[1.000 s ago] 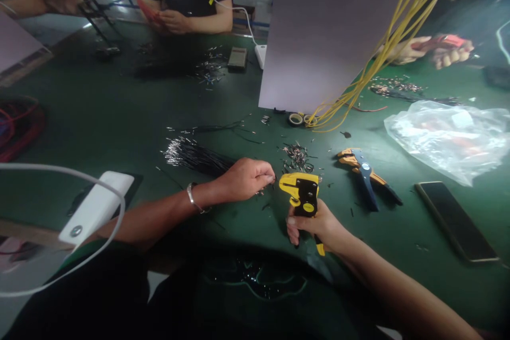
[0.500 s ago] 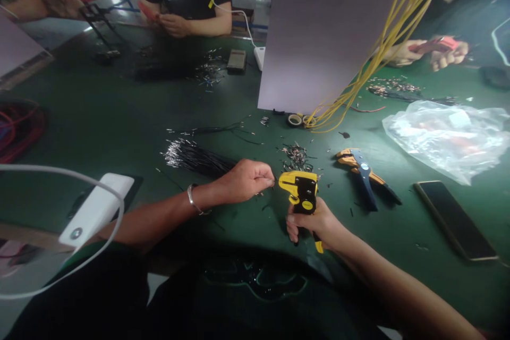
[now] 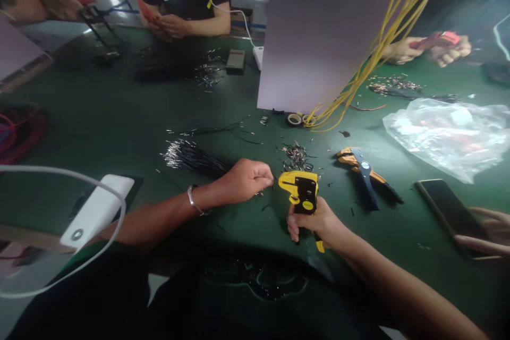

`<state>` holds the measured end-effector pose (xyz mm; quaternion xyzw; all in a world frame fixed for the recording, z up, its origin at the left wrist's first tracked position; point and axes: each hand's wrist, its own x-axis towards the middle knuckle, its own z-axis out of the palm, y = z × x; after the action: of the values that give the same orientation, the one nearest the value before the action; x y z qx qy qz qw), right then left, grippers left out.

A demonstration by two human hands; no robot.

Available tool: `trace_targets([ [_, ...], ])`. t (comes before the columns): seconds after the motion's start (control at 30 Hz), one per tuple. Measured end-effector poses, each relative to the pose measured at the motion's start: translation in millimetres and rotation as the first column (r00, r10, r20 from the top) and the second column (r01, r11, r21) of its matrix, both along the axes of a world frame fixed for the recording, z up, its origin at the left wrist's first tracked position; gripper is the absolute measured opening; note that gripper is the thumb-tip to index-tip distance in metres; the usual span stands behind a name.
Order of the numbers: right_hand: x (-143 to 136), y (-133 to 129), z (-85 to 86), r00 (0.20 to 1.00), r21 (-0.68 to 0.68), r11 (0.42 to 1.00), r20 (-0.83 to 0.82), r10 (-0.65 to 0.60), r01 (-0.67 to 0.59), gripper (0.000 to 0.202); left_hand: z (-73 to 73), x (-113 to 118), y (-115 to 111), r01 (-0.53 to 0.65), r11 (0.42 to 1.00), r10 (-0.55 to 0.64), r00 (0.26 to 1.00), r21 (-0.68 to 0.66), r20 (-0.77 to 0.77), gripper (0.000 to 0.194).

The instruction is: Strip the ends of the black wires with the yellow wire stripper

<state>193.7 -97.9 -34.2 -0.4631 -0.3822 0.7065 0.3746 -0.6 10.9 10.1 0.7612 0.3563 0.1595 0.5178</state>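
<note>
"What's changing around you?"

"Someone else's bare hand [image 3: 494,228] is now coming in from your three o'clock, its fingers lying over the black rectangular phone [image 3: 440,199]. It's staying well apart from your tool, so your work is probably going undisturbed."

"And your own hands?"

"Your right hand [image 3: 326,223] is wrapping the grip of the yellow-and-black pistol-shaped wire stripper [image 3: 306,191]. At the tool's nine o'clock, you're pressing your left hand's [image 3: 250,180] thumb and fingertips together; whether they're pinching a wire, I can't tell. At that hand's ten o'clock, the bundle of thin black silver-tipped wires [image 3: 203,158] is lying on the dark green surface [image 3: 127,117]."
</note>
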Motion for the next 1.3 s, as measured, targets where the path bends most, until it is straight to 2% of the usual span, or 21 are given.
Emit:
trace_targets([
  [0.13,0,1,-3.1,0.999,-0.013,1.0,-0.034,-0.017,0.017,0.012,0.8,0,-1,0.008,0.998,-0.006,1.0,-0.061,0.023,0.014],
  [0.27,-3,0,0.7,0.999,-0.018,1.0,-0.039,-0.012,0.011,0.013,-0.1,1,1,-0.018,0.997,0.019,1.0,-0.079,0.017,0.014],
  [0.4,-4,0,6.2,0.999,-0.022,0.999,-0.028,0.035,-0.035,0.016,-1.2,1,2,-0.024,0.999,0.024,1.0,-0.033,-0.015,0.014],
  [0.53,-1,3,6.2,0.999,-0.025,0.999,-0.041,0.019,-0.02,0.016,-1.2,0,0,-0.006,1.0,0.006,1.0,0.007,0.005,0.014],
  [0.97,-1,3,11.9,0.993,-0.05,0.998,-0.114,0.034,-0.04,0.015,-1.3,0,-1,-0.003,1.0,0.003,1.0,0.02,-0.002,0.015],
  [1.3,3,2,2.9,0.978,0.005,0.99,-0.157,0.141,-0.142,0.013,0.3,1,-1,0.028,0.991,-0.027,1.0,0.128,-0.01,0.015],
])
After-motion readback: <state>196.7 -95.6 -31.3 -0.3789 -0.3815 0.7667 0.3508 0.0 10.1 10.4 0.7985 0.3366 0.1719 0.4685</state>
